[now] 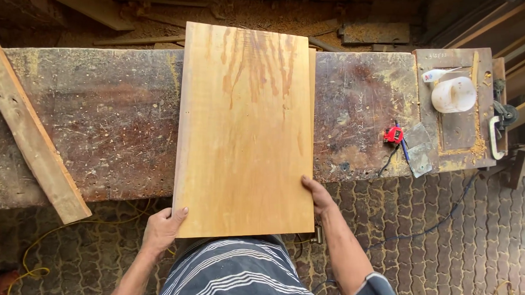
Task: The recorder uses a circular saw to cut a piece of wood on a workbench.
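— Running straight away from the body, is that how the wooden board point(247, 130) lies?

— Yes. Its long axis points from the person's waist across the desk point(98, 118) toward the far side, and the near end overhangs the desk's front edge above the paved floor point(451, 234).

— So where are the hands?

— Both sit at that near end, one on each side. The left hand point(162, 229) curls around the near left corner, fingers wrapped at the edge. The right hand point(318, 197) presses against the right edge, a little further up the board than the left, thumb lying on the top face.

— Which is closer to the board's middle?

— The right, slightly; both are touching the wood.

— Anything beside it?

— A pale plank point(32, 132) leans slantwise across the desk's left end, well apart. To the right lie a translucent plastic tub point(454, 94) and a small red tape measure point(393, 135), also apart from the board.
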